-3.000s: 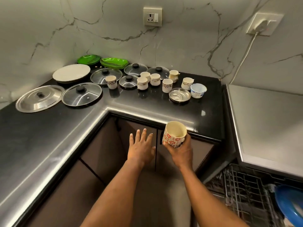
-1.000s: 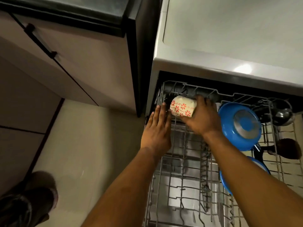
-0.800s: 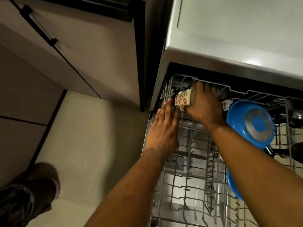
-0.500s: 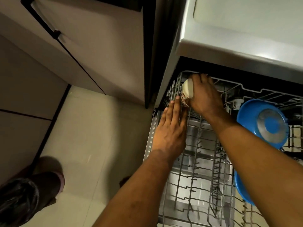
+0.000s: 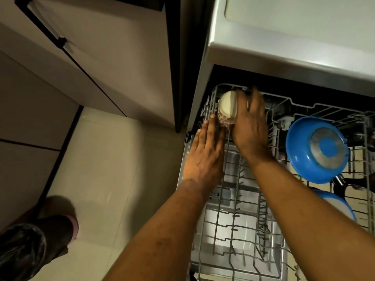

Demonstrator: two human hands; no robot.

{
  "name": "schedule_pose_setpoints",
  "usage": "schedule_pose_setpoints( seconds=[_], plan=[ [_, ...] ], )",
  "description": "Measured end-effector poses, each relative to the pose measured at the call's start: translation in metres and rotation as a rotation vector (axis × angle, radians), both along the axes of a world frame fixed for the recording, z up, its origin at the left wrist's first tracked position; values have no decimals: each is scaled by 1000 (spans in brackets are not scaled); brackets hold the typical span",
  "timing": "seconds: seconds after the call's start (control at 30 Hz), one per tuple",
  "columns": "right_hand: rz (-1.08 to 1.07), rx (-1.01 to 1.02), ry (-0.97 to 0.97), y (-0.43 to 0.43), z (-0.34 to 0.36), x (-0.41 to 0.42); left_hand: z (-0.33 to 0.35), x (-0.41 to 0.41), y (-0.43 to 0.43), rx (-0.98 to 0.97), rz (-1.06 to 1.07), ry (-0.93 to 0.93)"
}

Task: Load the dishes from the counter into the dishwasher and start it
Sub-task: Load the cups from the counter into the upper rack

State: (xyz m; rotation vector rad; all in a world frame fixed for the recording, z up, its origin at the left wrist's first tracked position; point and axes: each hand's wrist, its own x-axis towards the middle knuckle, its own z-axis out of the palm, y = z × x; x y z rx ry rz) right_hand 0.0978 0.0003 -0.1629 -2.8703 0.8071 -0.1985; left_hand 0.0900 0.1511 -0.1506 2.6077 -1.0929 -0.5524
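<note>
- Two hands meet at the 11 o'clock corner of the pulled-out dishwasher rack (image 5: pixel 233 230).
- Floral cup (image 5: pixel 227 107): in that corner, pale base turned up toward the camera, patterned wall facing 6 o'clock; whether it already rests on the wires cannot be told.
- Right hand (image 5: pixel 250 126): back toward the camera, fingers wrapped over the cup's far side and gripping it; the cup sits at the hand's 10 o'clock, touching it.
- Left hand (image 5: pixel 205 157): flat, fingers straight and pressed together, lying along the rack's left rim; the cup is at its 1 o'clock, just past the fingertips, and contact is unclear.
- Blue pan (image 5: pixel 316 149): on edge in the rack at 3 o'clock of the right hand, well apart from the cup.
- Second blue dish (image 5: pixel 341 205): at 5 o'clock of the pan, partly hidden by the right forearm.
</note>
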Motion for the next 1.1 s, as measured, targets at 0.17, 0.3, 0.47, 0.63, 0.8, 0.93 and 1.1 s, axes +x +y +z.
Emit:
schedule_pose_setpoints(
  seconds=[0.17, 0.3, 0.47, 0.63, 0.8, 0.93, 1.1],
  plan=[
    [-128, 142, 78, 15, 0, -42, 8, -1, 1, 43, -15, -14],
    [-137, 197, 231, 29, 23, -71, 22, -2, 5, 163, -74, 1],
    [-103, 200, 269, 51, 68, -104, 56, -26, 29, 294, -49, 51],
    [-140, 251, 303, 78, 121, -133, 99, -55, 61, 317, -21, 50],
    [-125, 332, 272, 113, 167, -156, 150, -79, 89, 322, 9, 37],
    [-66, 316, 224, 139, 206, -159, 202, -87, 106, 311, 10, -33],
    [-1, 269, 115, 157, 241, -133, 244, -69, 125, 235, 79, -115]
  ],
)
